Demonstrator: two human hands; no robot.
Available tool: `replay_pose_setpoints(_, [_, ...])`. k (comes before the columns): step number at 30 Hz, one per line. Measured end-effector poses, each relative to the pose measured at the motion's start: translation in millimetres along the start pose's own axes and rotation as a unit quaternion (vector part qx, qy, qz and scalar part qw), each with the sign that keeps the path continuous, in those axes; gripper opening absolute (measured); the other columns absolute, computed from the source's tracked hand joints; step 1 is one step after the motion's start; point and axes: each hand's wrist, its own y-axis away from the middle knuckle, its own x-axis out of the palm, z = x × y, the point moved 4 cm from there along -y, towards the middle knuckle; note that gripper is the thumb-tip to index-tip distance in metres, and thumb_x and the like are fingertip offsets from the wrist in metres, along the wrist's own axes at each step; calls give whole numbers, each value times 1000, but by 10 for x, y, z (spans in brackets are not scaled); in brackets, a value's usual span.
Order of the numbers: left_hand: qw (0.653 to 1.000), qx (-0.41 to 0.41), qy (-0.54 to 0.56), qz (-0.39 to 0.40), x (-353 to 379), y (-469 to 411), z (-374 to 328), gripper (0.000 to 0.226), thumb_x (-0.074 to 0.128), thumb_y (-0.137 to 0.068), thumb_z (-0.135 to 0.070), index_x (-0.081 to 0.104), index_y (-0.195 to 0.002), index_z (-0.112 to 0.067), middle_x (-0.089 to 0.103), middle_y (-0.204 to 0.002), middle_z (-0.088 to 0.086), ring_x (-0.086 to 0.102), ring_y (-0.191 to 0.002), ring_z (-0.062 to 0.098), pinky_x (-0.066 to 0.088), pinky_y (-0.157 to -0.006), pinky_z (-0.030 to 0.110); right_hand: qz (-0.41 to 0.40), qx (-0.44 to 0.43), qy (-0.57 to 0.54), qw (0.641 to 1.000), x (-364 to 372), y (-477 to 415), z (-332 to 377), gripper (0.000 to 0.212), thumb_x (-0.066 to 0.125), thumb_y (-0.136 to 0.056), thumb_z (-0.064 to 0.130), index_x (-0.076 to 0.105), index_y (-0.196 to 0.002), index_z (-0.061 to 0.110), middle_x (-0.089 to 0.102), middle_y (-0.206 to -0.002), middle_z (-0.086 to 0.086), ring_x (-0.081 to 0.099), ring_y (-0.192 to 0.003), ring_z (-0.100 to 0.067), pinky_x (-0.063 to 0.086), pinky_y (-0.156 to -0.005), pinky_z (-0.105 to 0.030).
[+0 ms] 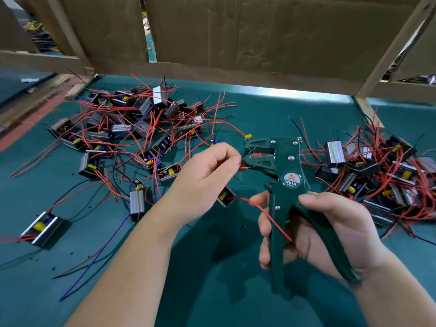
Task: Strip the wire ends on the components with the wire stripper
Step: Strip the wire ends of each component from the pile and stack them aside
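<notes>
Head view: your left hand pinches a red wire near its tip, steadying it in the jaws of the wire stripper above mid-table. Your right hand wraps both handles, probably to squeeze. Components lie heaped toward the far-left corner and the right edge.

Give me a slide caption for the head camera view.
Left hand pinches a red wire end at the jaws of a green wire stripper gripped by the right hand, amid wired components.

red wire: end hidden between fingertips of left hand.
wire stripper: handle middles covered by fingers of right hand.
component: partly hidden below left fingers.
</notes>
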Motion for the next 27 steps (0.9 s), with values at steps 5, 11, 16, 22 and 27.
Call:
replay_pose_setpoints(5, [993, 53, -104, -12, -59, 17, -39, 16, 50, -94, -25, 58, -81, -29, 54, -70, 3, 46, -64, 15, 40, -63, 28, -17, 4, 36, 999, -32, 16, 7, 60, 78, -63, 40, 68, -108, 2, 64, -85, -21, 65, -71, -43, 53, -67, -47])
replay_pose_setpoints(11, [968, 129, -208, -49, -77, 17, -135, 16, 51, -95, -19, 62, -85, -12, 52, -73, -3, 46, -71, 12, 40, -69, 31, -53, -14, 89, 995, -48, 11, 29, 52, 82, -59, 41, 70, -94, 6, 64, -78, -21, 64, -65, -43, 54, -63, -45])
replay_pose_setpoints(16, [965, 127, -225, -44, -84, 24, -128, 14, 50, -95, -22, 58, -85, -19, 47, -71, -4, 43, -68, 10, 32, -72, 33, -60, -12, 104, 993, -59, 11, 15, 52, 83, -58, 42, 69, -93, 7, 63, -76, -21, 64, -63, -42, 53, -59, -40])
replay_pose_setpoints(22, [957, 145, -246, -45, -104, 37, -162, 18, 51, -95, -20, 47, -85, -34, 37, -66, -8, 39, -65, 4, 28, -71, 32, -75, -8, 104, 992, -70, -14, -3, 52, 83, -60, 43, 68, -91, 5, 61, -73, -20, 63, -59, -40, 53, -57, -41])
replay_pose_setpoints(27, [952, 141, -266, -53, -98, 25, -155, 13, 49, -95, -20, 55, -84, -21, 43, -69, -7, 41, -66, 6, 34, -71, 38, -83, -9, 82, 993, -47, -48, -55, 52, 84, -60, 47, 65, -86, 7, 59, -69, -19, 61, -53, -37, 52, -57, -44])
